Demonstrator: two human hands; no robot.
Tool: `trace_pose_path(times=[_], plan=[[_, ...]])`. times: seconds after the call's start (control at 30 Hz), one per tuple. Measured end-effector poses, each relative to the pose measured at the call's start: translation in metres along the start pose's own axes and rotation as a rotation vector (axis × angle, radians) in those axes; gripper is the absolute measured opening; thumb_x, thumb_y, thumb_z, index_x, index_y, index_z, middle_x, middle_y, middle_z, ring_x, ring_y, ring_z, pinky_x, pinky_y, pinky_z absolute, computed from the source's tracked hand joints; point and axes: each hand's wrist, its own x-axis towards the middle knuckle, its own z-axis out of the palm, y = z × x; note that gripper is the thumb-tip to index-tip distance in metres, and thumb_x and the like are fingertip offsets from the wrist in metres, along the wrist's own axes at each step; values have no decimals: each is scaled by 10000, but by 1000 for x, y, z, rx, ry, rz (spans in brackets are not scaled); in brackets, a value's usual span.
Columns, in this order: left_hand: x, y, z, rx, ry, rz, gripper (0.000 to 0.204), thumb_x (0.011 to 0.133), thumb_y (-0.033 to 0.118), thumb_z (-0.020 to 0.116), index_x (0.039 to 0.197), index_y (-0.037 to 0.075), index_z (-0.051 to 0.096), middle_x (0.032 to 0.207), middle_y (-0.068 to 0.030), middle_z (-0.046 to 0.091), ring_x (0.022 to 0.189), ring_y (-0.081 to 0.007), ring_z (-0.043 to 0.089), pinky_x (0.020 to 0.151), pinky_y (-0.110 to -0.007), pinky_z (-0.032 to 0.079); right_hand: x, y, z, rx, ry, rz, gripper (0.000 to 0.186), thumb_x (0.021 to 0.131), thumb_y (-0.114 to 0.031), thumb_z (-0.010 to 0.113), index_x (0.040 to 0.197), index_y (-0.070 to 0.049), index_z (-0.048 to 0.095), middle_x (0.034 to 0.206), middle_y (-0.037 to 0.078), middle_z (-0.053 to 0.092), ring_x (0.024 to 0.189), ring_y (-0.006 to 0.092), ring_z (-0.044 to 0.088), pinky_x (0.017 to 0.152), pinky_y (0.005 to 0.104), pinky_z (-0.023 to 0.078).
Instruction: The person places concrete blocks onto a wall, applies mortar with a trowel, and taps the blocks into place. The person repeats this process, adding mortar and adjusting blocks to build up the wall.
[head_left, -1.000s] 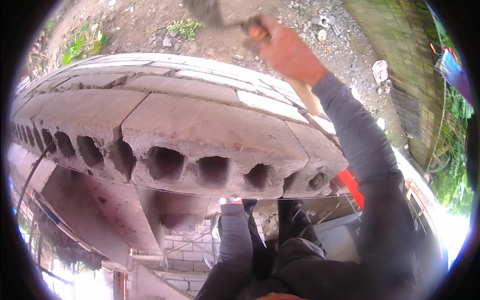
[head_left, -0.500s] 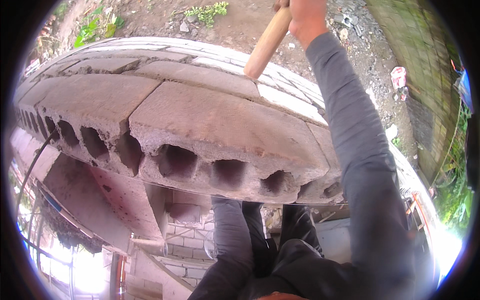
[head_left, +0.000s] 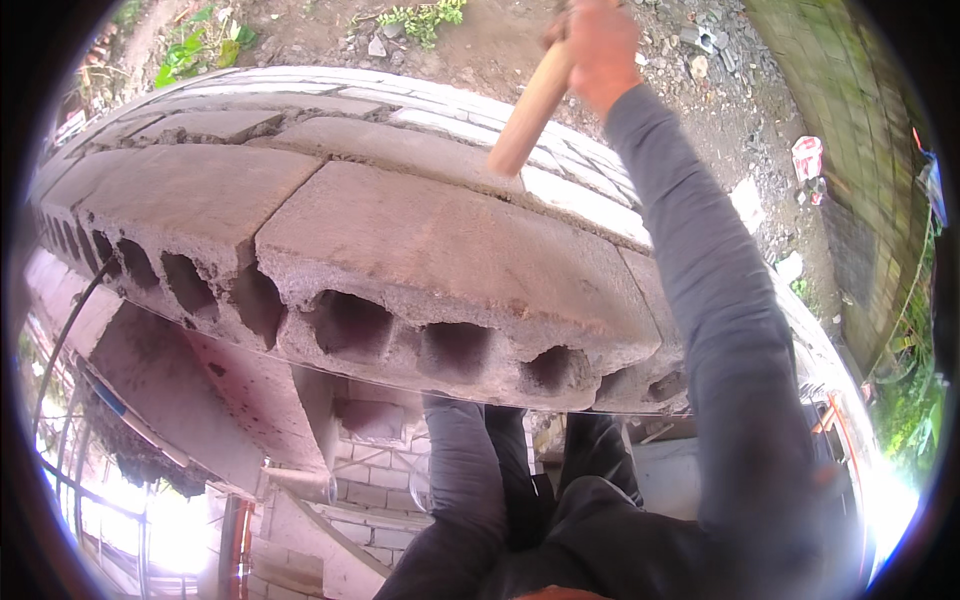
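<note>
At the top, my right hand (head_left: 603,58) is closed round a tool with a thick pale wooden handle (head_left: 533,108). The handle's butt points down and slightly left, over the far side of a hollow concrete block (head_left: 450,240). I cannot tell whether it touches the block, and the tool's other end is out of sight. This block is part of the top course of a wall, its open cores facing me. My left sleeve (head_left: 460,450) runs up to the wall's near face, where the block hides my left hand.
A thin string (head_left: 440,403) runs along the near edge of the blocks. Beyond the wall lies bare soil (head_left: 300,45) with plants and rubble. A mossy block wall (head_left: 850,120) stands at right. A dark bent rod (head_left: 70,320) rises at left.
My right hand and the wooden handle have come slightly lower and nearer, with the grip kept. My left arm and the blocks look the same.
</note>
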Motion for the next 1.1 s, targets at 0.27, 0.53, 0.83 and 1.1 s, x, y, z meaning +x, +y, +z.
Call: trace_pose_path(times=[0.27, 0.53, 0.83, 1.1], plan=[[4, 10, 0, -43, -4, -21, 672, 1000, 545, 444, 1453, 52, 492, 1431, -136, 558, 1278, -296, 543, 1086, -475, 456, -33, 17, 31, 651, 168, 388, 60, 919, -47, 615, 911, -50, 556, 712, 55, 543, 588, 202, 585, 558, 414, 541], [5, 16, 0, -112, 22, -38, 672, 1011, 548, 426, 1459, 51, 484, 1434, -136, 554, 1278, -292, 541, 1084, -475, 458, -38, 0, 43, 642, 106, 352, 93, 913, -28, 612, 950, -45, 528, 697, 53, 536, 577, 188, 577, 552, 396, 516], [4, 24, -4, -203, 69, -39, 673, 1024, 552, 406, 1466, 49, 475, 1438, -135, 550, 1278, -288, 539, 1083, -475, 459, -8, -18, 35, 576, 151, 363, 42, 913, -71, 580, 890, -59, 548, 686, 65, 540, 559, 200, 559, 533, 402, 507], [10, 29, -1, -275, 83, -72, 675, 1036, 555, 387, 1473, 47, 467, 1441, -134, 546, 1278, -285, 537, 1082, -475, 460, -37, -10, 56, 718, 174, 368, 37, 935, -5, 543, 971, -14, 540, 731, 64, 527, 600, 194, 564, 553, 402, 502]])
